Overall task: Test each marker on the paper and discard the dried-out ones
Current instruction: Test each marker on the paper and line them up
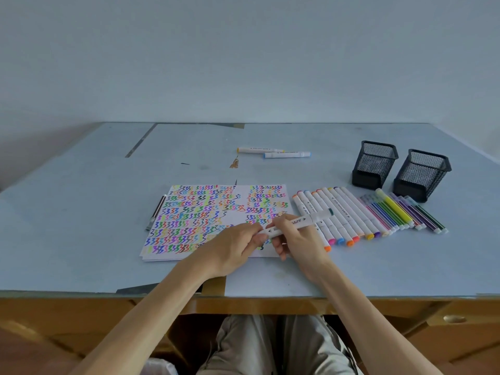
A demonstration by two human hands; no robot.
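A white marker (303,221) with a dark green end cap is held over the lower right part of the paper (240,196), which is covered in rows of coloured squiggles. My right hand (295,242) grips the marker's barrel. My left hand (238,244) pinches its near end, where the cap sits. A row of several white markers (338,212) with coloured caps lies to the right of the paper, with several thin coloured pens (400,212) beside them.
Two black mesh pen holders (374,163) (420,174) stand at the back right. Two white markers (259,150) (288,154) lie apart at the back centre. A thin pen (155,212) lies along the paper's left edge. The table's front edge (243,295) is near my body.
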